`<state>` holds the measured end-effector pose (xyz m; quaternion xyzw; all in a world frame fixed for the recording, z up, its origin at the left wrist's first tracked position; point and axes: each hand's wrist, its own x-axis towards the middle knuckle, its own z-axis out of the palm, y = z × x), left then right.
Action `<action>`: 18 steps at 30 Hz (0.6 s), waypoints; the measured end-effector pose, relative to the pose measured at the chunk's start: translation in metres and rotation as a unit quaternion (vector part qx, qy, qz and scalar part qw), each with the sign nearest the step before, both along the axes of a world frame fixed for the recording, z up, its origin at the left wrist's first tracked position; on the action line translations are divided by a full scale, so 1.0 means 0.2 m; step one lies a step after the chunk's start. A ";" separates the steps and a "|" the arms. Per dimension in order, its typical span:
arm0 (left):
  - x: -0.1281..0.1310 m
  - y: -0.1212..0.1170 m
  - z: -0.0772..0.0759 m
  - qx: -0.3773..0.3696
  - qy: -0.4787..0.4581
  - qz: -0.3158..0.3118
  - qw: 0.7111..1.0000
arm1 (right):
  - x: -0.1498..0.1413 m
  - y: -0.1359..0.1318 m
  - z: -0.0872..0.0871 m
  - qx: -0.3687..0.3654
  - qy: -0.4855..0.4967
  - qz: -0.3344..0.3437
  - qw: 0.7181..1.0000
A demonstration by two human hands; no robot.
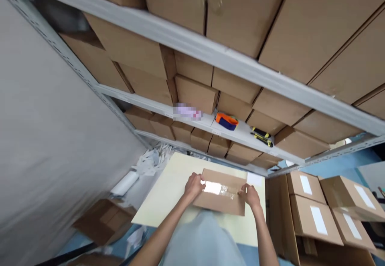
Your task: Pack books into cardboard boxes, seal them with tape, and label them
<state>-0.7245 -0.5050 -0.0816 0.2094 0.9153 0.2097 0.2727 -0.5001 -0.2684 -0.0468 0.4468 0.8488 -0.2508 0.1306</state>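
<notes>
A flat-looking brown cardboard box (221, 209) lies on the pale yellow tabletop (168, 190) in front of my body. A strip of shiny clear packing tape (228, 191) runs along the middle of its top face. My left hand (194, 186) is closed at the box's left end, its fingertips on the tape's end. At the opposite end, my right hand (250, 196) has its fingers curled in against the edge, touching the tape there. The fingertips are partly hidden, so how far they wrap round the edge cannot be seen.
Grey metal shelving (192, 41) full of cardboard boxes rises beyond the table. Box cutters (261, 136) and an orange-and-blue item (227, 121) rest on a shelf. Labelled boxes (315, 218) are stacked right; an opened carton (104, 220) sits left, near a grey wall (60, 138).
</notes>
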 end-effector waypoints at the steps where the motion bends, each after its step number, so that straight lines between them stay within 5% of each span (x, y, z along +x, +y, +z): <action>1: -0.03 0.03 0.02 0.000 0.009 -0.005 1.000 | -0.06 0.03 0.03 0.018 0.005 0.013 1.000; 4: -0.14 0.19 0.18 0.060 0.049 -0.009 0.997 | -0.31 0.13 0.23 0.076 0.064 0.075 0.992; 7: -0.29 0.42 0.46 0.209 0.121 -0.019 0.970 | -0.64 0.20 0.54 0.130 0.134 0.142 0.972; 11: -0.47 0.70 0.82 0.293 0.178 -0.022 0.939 | -1.08 0.18 0.89 0.185 0.180 0.209 0.943; 14: -0.54 0.79 0.97 0.324 0.199 -0.013 0.925 | -1.31 0.13 1.00 0.199 0.152 0.219 0.943; 18: -0.54 0.75 1.02 0.333 0.205 0.012 0.920 | -1.46 0.08 0.98 0.208 0.129 0.209 0.947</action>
